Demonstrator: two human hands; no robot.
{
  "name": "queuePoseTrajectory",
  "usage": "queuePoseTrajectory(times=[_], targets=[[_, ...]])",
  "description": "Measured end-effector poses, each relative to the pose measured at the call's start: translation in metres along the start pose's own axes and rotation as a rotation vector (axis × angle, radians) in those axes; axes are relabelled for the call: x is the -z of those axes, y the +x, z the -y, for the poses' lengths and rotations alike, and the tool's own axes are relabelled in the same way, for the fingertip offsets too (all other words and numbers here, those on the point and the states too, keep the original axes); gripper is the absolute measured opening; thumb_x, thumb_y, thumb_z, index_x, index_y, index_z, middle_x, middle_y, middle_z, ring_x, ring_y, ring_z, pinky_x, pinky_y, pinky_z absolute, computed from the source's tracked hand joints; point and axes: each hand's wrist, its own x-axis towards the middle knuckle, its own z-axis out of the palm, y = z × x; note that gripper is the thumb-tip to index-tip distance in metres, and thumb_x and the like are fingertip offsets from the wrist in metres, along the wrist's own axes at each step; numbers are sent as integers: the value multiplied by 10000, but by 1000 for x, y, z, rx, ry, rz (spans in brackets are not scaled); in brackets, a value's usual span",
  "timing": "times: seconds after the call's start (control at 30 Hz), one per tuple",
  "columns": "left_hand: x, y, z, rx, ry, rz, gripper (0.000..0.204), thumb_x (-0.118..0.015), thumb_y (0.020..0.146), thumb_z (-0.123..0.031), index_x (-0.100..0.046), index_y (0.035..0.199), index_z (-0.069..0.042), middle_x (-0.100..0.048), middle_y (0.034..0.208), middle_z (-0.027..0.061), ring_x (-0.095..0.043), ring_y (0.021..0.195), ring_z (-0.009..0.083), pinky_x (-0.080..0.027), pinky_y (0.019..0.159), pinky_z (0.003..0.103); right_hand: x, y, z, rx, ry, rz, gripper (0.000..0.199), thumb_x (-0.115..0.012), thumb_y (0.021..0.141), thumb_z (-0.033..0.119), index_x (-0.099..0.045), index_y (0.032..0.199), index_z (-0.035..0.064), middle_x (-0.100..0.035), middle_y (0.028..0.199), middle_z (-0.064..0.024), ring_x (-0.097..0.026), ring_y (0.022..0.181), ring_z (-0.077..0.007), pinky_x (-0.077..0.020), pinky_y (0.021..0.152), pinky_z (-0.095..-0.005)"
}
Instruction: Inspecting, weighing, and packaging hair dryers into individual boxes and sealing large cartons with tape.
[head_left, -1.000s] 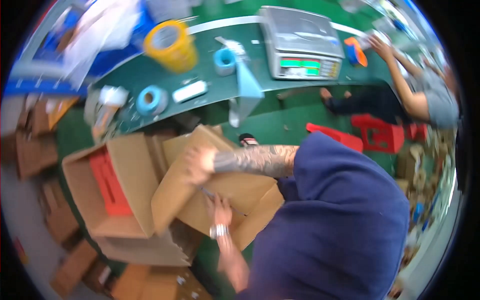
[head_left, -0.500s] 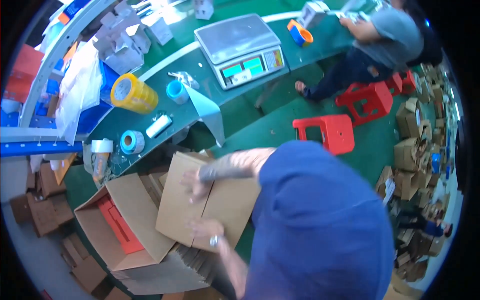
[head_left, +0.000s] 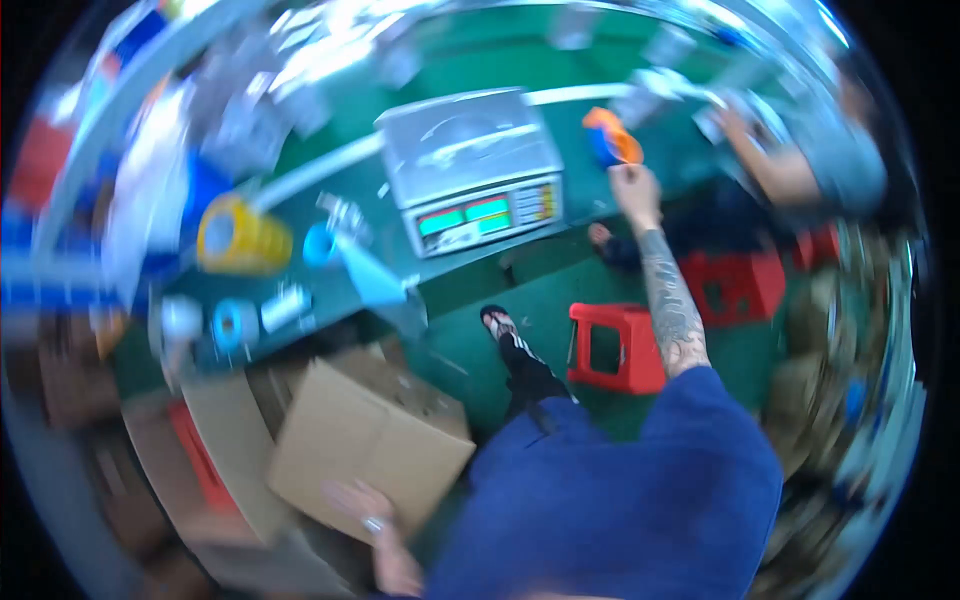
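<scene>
A flattened brown cardboard box [head_left: 372, 450] is held low beside the green table [head_left: 470, 270], tilted, its long axis running from lower left to upper right. Since the earlier frame the right hand [head_left: 632, 183] has been lifted off the box and stretched to an orange-and-blue tape dispenser [head_left: 612, 140] on the table, which is touched, its grip unclear. The left hand [head_left: 362, 508] is curled on the box's lower edge.

A brown cardboard box [head_left: 370, 455] tilts on the floor; an orange-blue tape dispenser [head_left: 612, 140] sits on the green counter.
</scene>
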Motion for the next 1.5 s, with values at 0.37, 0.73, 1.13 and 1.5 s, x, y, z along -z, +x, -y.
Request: queuePoseTrajectory(times=[0.37, 0.73, 1.13, 1.5], targets=[[24, 16, -21, 218, -30, 381, 661, -358, 966, -335, -129, 1506, -30, -80, 1577, 182, -131, 1442, 369, -151, 1159, 506, 19, 58, -14, 92, -224, 306, 526, -507, 903, 486, -655, 1055, 5, -680, 923, -158, -633, 815, -271, -492, 739, -346], [-7, -1, -11, 228, -172, -96, 631, -459, 912, -300, -292, 1467, -53, -200, 1556, 163, -185, 1435, 333, -120, 1167, 508, 28, -145, 233, 39, 850, 983, 189, -605, 918, 116, -503, 1067, 59, -582, 937, -50, -569, 796, -110, -462, 754, -228], [7, 6, 4, 167, -633, -332, 479, -555, 843, -164, -515, 1292, -1, -511, 1359, 154, -458, 1281, 278, -290, 1114, 398, -184, -461, 342, 887, 252, 2023, 316, -787, 756, 234, -617, 689, -24, -545, 568, -53, -451, 477, -113, -382, 456, -232], [46, 2, 45, 514, -2145, 282, 230, -575, 873, -28, -643, 1089, 10, -672, 953, 88, -629, 816, 120, -508, 716, 239, -208, -467, 329, 1028, 373, 1998, 357, -823, 708, 246, -607, 631, -27, -551, 560, -76, -457, 461, -142, -399, 459, -246]])
